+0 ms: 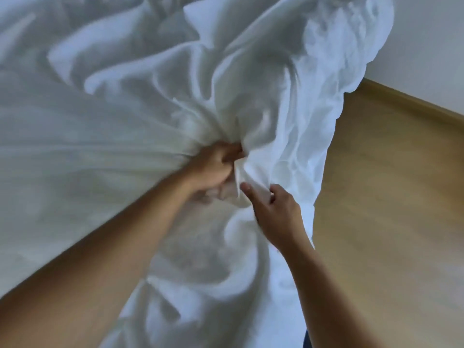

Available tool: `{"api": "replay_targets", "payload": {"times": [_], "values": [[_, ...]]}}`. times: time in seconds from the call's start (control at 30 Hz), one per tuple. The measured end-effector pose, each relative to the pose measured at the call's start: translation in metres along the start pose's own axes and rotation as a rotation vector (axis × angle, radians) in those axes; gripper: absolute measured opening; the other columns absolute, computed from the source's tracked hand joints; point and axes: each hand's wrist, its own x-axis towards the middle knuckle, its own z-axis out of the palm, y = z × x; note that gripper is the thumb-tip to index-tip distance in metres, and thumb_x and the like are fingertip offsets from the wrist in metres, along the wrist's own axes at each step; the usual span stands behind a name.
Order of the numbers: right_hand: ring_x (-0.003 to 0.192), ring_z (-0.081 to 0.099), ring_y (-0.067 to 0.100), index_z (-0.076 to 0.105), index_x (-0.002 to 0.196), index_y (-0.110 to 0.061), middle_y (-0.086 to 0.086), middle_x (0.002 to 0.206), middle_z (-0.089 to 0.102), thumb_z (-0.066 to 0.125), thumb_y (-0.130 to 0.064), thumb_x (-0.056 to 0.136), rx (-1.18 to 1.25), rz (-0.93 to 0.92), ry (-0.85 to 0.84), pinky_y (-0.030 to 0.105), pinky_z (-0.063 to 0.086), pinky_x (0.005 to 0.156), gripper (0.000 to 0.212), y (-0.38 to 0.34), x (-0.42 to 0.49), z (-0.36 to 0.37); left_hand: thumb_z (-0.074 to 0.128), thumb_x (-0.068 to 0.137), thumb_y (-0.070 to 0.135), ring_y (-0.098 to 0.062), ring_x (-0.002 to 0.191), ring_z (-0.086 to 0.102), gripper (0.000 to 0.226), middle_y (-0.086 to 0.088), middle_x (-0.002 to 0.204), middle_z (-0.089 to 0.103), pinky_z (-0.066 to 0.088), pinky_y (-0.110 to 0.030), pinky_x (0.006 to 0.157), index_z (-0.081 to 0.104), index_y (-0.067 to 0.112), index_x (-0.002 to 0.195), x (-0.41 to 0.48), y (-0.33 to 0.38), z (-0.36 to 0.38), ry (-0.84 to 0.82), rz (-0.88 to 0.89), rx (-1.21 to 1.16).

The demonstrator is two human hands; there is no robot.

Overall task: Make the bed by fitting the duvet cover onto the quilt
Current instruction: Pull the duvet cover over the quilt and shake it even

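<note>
The left forearm lies nearest the camera, bare and reaching up from the lower left corner across the white bedding toward the middle of the view. The duvet cover is white, thin and heavily creased, spread over most of the frame from the left edge to a ragged, hanging edge on the right, where it falls beside the wooden floor. Its folds fan out from one gathered knot near the centre, drawn taut toward the left and looser and crumpled toward the upper right. Whether the quilt sits inside the fabric cannot be told; only white cloth shows, and the bed beneath is wholly covered. The scene is softly blurred, so seams, openings and corners are hard to make out. The cloth runs off the top, left and bottom of the view. A pale wall meets the floor along a wooden skirting strip at the upper right. The left hand grips the bunched knot of fabric in a closed fist, fingers curled round it and partly buried in the folds. The right hand comes in from the lower right, just beside the left, its thumb extended against the cloth and its fingers bent into a fold, pinching the fabric below the knot.
</note>
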Motion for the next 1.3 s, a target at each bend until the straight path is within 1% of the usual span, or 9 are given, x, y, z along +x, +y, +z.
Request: {"api": "replay_targets", "payload": {"times": [0.1, 0.17, 0.23, 0.33, 0.57, 0.73, 0.97, 1.17, 1.3], "values": [[0.106, 0.06, 0.03, 0.058, 0.107, -0.014, 0.007, 0.107, 0.065, 0.054, -0.091, 0.056, -0.17, 0.044, -0.052, 0.037, 0.046, 0.082, 0.092, -0.015, 0.005, 0.03, 0.08, 0.074, 0.055, -0.034, 0.135, 0.046, 0.083, -0.015, 0.144, 0.049, 0.036, -0.039, 0.115, 0.051, 0.024, 0.146, -0.01, -0.03, -0.043, 0.082, -0.13, 0.377], [0.11, 0.062, 0.031, 0.059, 0.11, -0.011, 0.009, 0.111, 0.066, 0.065, -0.065, 0.073, -0.261, 0.063, -0.105, 0.032, 0.043, 0.078, 0.066, -0.02, 0.01, 0.043, 0.076, 0.063, 0.074, -0.035, 0.137, 0.036, 0.113, -0.018, 0.147, 0.039, 0.027, -0.041, 0.118, 0.035, 0.021, 0.153, -0.029, -0.033, -0.03, 0.051, -0.236, 0.709], [0.112, 0.061, 0.032, 0.059, 0.11, -0.008, 0.01, 0.114, 0.066, 0.065, -0.043, 0.086, -0.26, 0.06, -0.152, 0.029, 0.041, 0.077, 0.043, -0.022, 0.013, 0.04, 0.063, 0.073, 0.078, -0.033, 0.131, 0.043, 0.097, -0.014, 0.142, 0.048, 0.026, -0.04, 0.114, 0.043, 0.017, 0.146, -0.031, -0.022, -0.004, 0.012, -0.252, 0.868], [0.111, 0.06, 0.035, 0.058, 0.113, -0.007, 0.012, 0.115, 0.065, 0.062, -0.034, 0.087, -0.173, 0.005, -0.076, 0.033, 0.047, 0.083, 0.037, -0.032, 0.015, 0.018, 0.064, 0.083, 0.068, -0.031, 0.123, 0.051, 0.062, -0.003, 0.132, 0.062, 0.028, -0.041, 0.105, 0.059, 0.027, 0.13, -0.008, 0.002, -0.011, -0.055, -0.22, 0.774], [0.058, 0.052, 0.013, 0.032, 0.074, -0.026, -0.007, 0.057, 0.049, 0.065, -0.047, 0.071, -0.036, -0.305, 0.36, 0.018, 0.033, 0.043, 0.039, -0.029, -0.021, 0.0, 0.064, 0.03, 0.101, -0.033, 0.149, 0.021, 0.144, -0.002, 0.164, 0.014, 0.021, -0.064, 0.117, 0.002, 0.052, 0.152, -0.03, -0.04, -0.088, 0.195, -0.398, 0.402], [0.108, 0.06, 0.038, 0.039, 0.118, -0.015, 0.011, 0.109, 0.065, 0.061, -0.061, 0.088, -0.28, 0.09, -0.002, 0.043, 0.045, 0.077, 0.059, 0.016, -0.002, 0.028, 0.037, 0.056, 0.101, -0.03, 0.153, -0.021, 0.138, -0.004, 0.165, -0.028, -0.007, -0.069, 0.117, -0.026, 0.029, 0.154, -0.043, -0.083, -0.001, 0.059, -0.563, 0.636], [0.075, 0.056, 0.033, 0.039, 0.091, -0.021, -0.003, 0.071, 0.055, 0.067, -0.055, 0.079, -0.042, -0.008, 0.254, 0.035, 0.039, 0.06, 0.045, -0.003, -0.013, 0.032, 0.059, 0.081, 0.063, -0.036, 0.136, 0.038, 0.087, -0.008, 0.154, 0.034, 0.023, -0.059, 0.112, 0.025, 0.031, 0.155, -0.017, -0.055, -0.01, 0.246, -0.209, 0.609], [0.047, 0.033, 0.009, 0.042, 0.066, -0.018, -0.006, 0.046, 0.037, 0.059, -0.045, 0.089, 0.177, -0.194, 0.707, 0.024, 0.026, 0.046, 0.039, -0.016, -0.022, -0.028, 0.004, 0.076, 0.089, -0.029, 0.155, -0.009, 0.089, -0.011, 0.168, -0.015, -0.006, -0.056, 0.121, -0.001, 0.051, 0.156, -0.008, -0.043, 0.027, -0.009, -0.263, 0.459], [0.054, 0.036, 0.016, 0.046, 0.065, -0.005, -0.004, 0.055, 0.038, 0.059, -0.054, 0.086, 0.475, -0.097, 0.236, 0.028, 0.031, 0.052, 0.054, -0.022, -0.01, -0.049, 0.003, 0.073, 0.092, -0.036, 0.151, -0.023, 0.097, -0.016, 0.164, -0.025, -0.015, -0.07, 0.112, -0.007, 0.045, 0.157, 0.021, -0.039, 0.026, -0.068, -0.507, 0.59]]}}
